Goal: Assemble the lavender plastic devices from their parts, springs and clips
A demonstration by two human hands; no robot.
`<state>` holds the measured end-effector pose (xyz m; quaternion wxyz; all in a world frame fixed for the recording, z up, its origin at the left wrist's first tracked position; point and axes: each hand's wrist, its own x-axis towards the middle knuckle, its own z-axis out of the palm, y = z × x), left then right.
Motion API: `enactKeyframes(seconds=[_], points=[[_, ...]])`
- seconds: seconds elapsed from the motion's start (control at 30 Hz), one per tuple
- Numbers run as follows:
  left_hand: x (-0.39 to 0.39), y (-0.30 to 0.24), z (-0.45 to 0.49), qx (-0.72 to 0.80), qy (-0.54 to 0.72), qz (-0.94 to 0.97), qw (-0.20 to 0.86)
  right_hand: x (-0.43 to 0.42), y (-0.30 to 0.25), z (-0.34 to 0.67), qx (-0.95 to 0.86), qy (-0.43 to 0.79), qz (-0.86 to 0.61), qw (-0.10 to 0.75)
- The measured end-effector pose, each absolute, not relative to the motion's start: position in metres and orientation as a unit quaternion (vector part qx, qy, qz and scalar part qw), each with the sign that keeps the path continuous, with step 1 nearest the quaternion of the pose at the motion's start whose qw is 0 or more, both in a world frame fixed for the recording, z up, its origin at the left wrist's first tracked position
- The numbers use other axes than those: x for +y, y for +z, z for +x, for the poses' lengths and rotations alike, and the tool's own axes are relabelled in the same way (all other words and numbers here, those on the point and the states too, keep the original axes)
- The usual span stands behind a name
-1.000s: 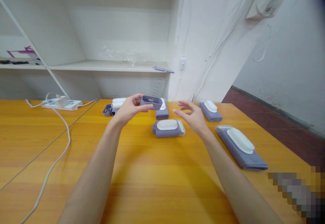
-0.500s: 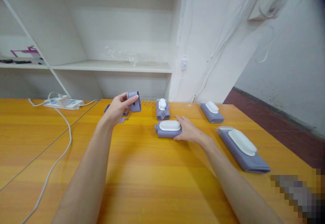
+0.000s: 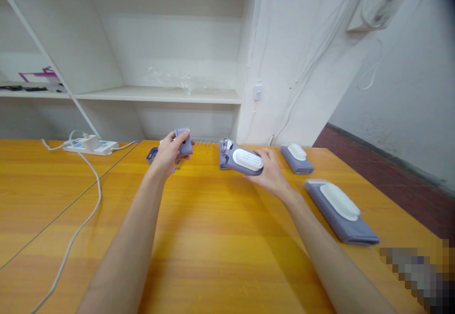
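My left hand point(image 3: 169, 152) is closed around a short purple-grey plastic sleeve point(image 3: 185, 144), raised over the far part of the table. Under and behind it lie small purple parts point(image 3: 152, 154) and thin metal springs point(image 3: 204, 142), partly hidden by the fingers. My right hand point(image 3: 267, 171) grips one end of a purple-grey plastic case with a white oval pad point(image 3: 248, 159). The case is lifted and tilted, its free end pointing left. Behind that end sits another purple-grey case point(image 3: 223, 161), partly covered, with clear or shiny small parts on top.
Two more purple-grey cases with white pads, a smaller one point(image 3: 297, 160) and a longer one point(image 3: 340, 213), lie at the right. A white power strip point(image 3: 91, 145) with a cable point(image 3: 96, 188) is at the left. White shelving point(image 3: 159, 93) stands behind the wooden table point(image 3: 199, 257).
My right hand has picked the padded case up off the table, moving it away from me and turning it. My left hand has shifted slightly left with the sleeve.
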<state>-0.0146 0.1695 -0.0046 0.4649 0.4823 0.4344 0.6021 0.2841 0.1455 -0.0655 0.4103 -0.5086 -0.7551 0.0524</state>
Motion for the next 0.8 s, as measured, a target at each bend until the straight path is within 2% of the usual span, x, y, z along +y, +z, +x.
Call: enactKeyframes(seconds=[0.37, 0.8], points=[[0.166, -0.001, -0.011, 0.370, 0.585, 0.513, 0.509, 0.147, -0.068, 0.288, -0.738, 0.073, -0.494, 0.455], [0.169, -0.011, -0.003, 0.441, 0.544, 0.536, 0.471, 0.142, -0.057, 0.277, -0.741, 0.107, -0.460, 0.477]])
